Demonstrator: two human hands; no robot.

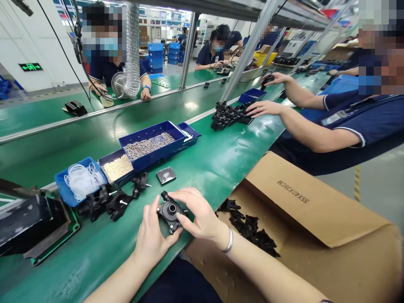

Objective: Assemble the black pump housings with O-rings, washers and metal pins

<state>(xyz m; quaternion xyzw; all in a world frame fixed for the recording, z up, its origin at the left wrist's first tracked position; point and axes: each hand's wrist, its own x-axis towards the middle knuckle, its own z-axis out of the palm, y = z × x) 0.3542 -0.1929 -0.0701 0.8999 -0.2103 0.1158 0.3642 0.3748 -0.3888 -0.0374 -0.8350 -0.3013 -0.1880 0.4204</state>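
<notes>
Between both hands, close to the table's front edge, is a black plastic housing [171,209] with a round central tube and pale screws at its corners. My left hand [152,231] grips it from the left and below, thumb at the lower edge. On the right side, my right hand [200,212] closes its thumb and fingers on the same housing. Several similar black parts [118,204] lie beyond my left hand, some with a screw sticking out. A small dark square block [166,175] with a whitish top rests past the hands.
Blue bins hold white rings [82,181], small brass-coloured pieces [117,168] and metal screws [150,146]. At left stands a black fixture [31,223]. An open cardboard box [296,202] with black parts stands right, below the table. A co-worker's hands [268,108] touch a pile of black parts [229,114].
</notes>
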